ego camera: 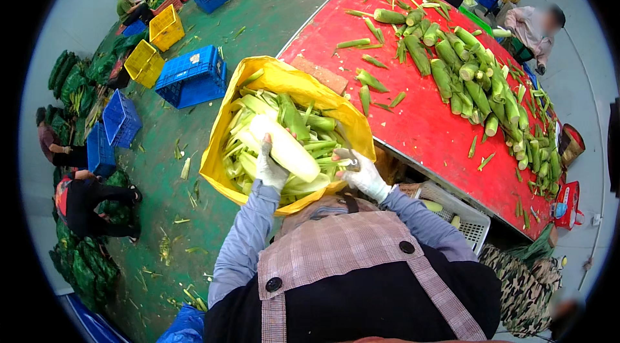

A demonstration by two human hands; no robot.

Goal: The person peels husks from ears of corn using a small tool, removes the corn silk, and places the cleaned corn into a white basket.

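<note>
My gloved left hand (272,167) is shut on a thick, pale peeled stem (286,149), which looks like a water bamboo shoot. The stem slants over the open mouth of a yellow sack (220,137). Green and whitish husk strips (252,106) fill the sack below it. At the sack's right side is my gloved right hand (364,176), its fingers curled around a small grey metal tool (352,165), apparently a knife, mostly hidden by the fingers. The right hand is apart from the stem.
Unpeeled green shoots (477,79) are heaped on a red-topped table (421,135) to the right. A white plastic basket (465,222) sits by the table's near edge. Blue crates (191,77) and yellow crates (144,63) stand on the green floor at left. Several people work around.
</note>
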